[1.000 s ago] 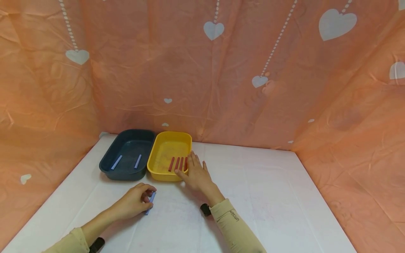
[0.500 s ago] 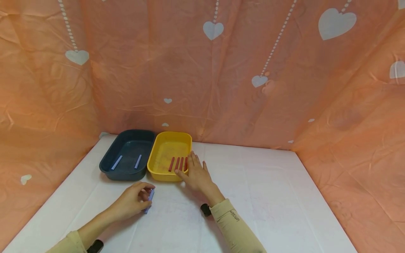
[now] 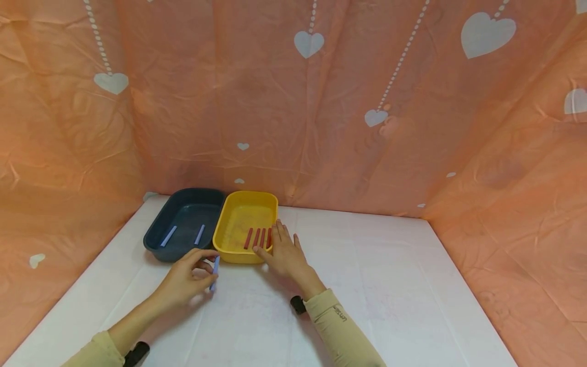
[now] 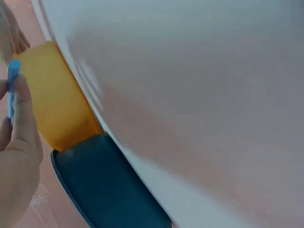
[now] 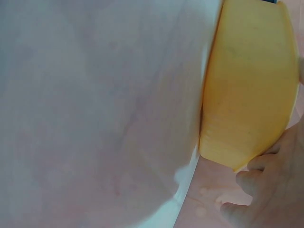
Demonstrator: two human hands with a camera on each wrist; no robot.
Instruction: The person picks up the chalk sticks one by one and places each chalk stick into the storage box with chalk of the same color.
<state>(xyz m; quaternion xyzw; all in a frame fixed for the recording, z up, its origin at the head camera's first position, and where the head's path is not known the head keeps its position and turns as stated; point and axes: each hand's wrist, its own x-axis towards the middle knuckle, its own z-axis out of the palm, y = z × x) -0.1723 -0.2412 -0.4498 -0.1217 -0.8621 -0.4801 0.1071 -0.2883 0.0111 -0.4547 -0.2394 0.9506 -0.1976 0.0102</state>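
Note:
A pale blue chalk stick (image 3: 215, 270) is pinched upright between the thumb and fingers of my left hand (image 3: 179, 283), just in front of the trays. In the left wrist view the same chalk (image 4: 14, 71) shows at the left edge. My right hand (image 3: 286, 257) rests with spread, straight fingers on the right front corner of the yellow tray (image 3: 220, 232). Several red chalk sticks (image 3: 248, 238) lie side by side in that tray, close to those fingers. To its left, the dark blue tray (image 3: 158, 252) holds two pale blue chalk sticks (image 3: 168, 236).
Both trays stand side by side at the back left of the white table (image 3: 380, 285). An orange cloth (image 3: 293, 127) with white hearts rises behind and at both sides. A black wrist strap (image 3: 298, 304) shows under the right sleeve.
My left hand has moved forward and slightly left with the blue chalk, up to the front of the dark tray. My right hand has stayed on the yellow tray.

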